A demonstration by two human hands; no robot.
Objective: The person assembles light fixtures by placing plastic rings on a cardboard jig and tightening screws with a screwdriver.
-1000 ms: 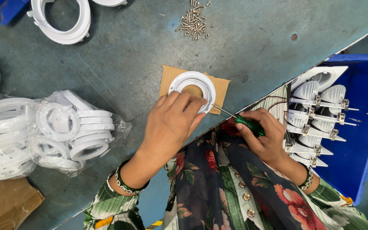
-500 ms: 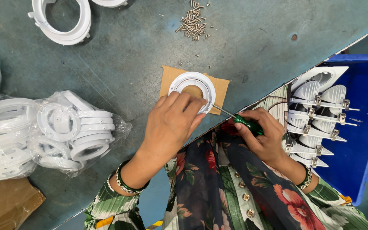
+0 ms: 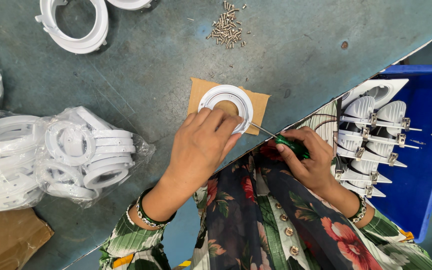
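A white plastic ring [image 3: 226,97] lies on a small brown cardboard square [image 3: 257,107] near the table's front edge. My left hand [image 3: 201,147] presses down on the near side of the ring, fingers curled over its rim. My right hand [image 3: 308,160] grips a green-handled screwdriver [image 3: 288,144] whose thin metal shaft slants up-left, with the tip at the ring's right edge beside my left fingers. The part of the ring under my fingers is hidden.
A pile of small screws [image 3: 227,29] lies at the back. Clear bags of white rings [image 3: 83,152] sit at left, loose white rings [image 3: 76,25] at top left, brown cardboard [image 3: 6,240] at bottom left. A blue bin [image 3: 426,150] at right holds white lamp housings [image 3: 371,130].
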